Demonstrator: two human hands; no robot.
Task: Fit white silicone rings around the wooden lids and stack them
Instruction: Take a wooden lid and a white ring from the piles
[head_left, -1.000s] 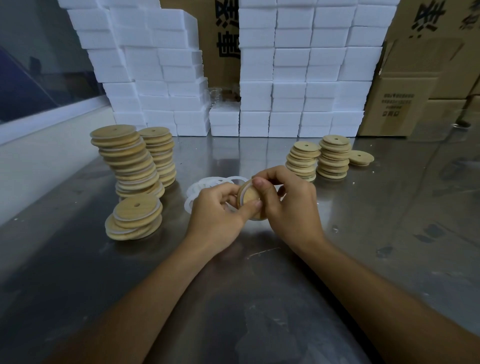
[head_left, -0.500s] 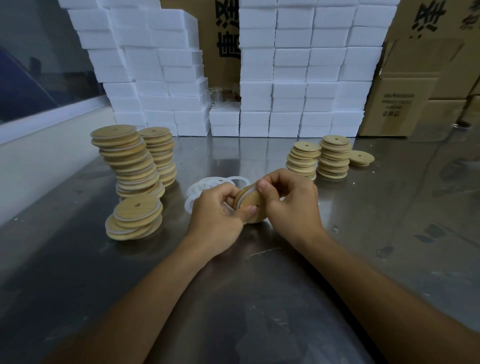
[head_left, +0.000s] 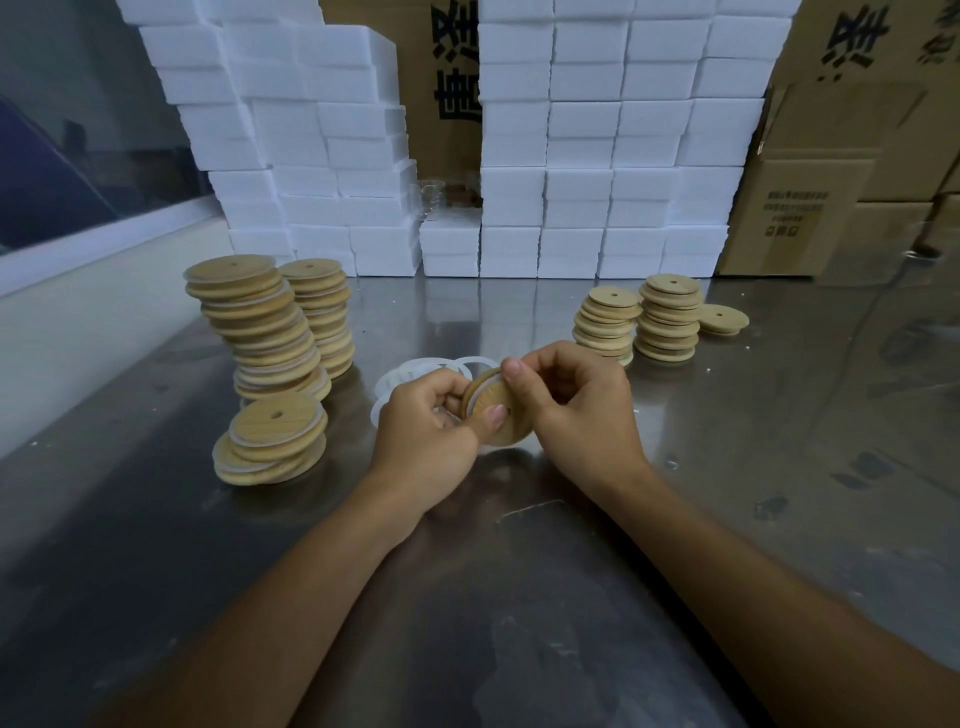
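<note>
Above the table (head_left: 727, 519), left hand (head_left: 423, 441) and right hand (head_left: 582, 410) both gripping one ringed lid (head_left: 493, 415)

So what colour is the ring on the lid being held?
White, seen against the tan wooden lid in the head view.

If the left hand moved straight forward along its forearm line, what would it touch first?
Probably the loose rings lying just beyond the left hand; depth is unclear, and the lid it holds might reach them first.
</note>
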